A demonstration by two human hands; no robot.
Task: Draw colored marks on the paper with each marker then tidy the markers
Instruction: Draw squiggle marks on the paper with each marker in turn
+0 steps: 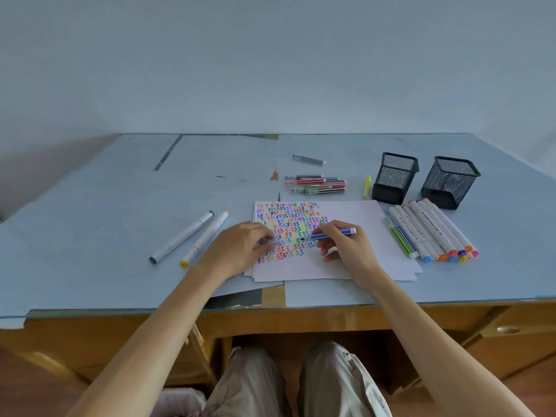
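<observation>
Here, a desk is seen from above, with a sheet of paper (346, 236) lying near its front edge, partly filled with rows of coloured zigzag marks. A blue marker (329, 234) is pinched in the fingers of the right hand (343, 245), its tip angled down onto the marks. What looks like a clear cap (269, 241) is held in the curled fingers of the left hand (240, 248), which rests on the paper's left side. More markers (433, 233) are lined up just right of the paper, beside two mesh pen holders (394, 177). A smear could be caused if the left hand is dragged across fresh ink, and the paper could shift if it is lifted.
</observation>
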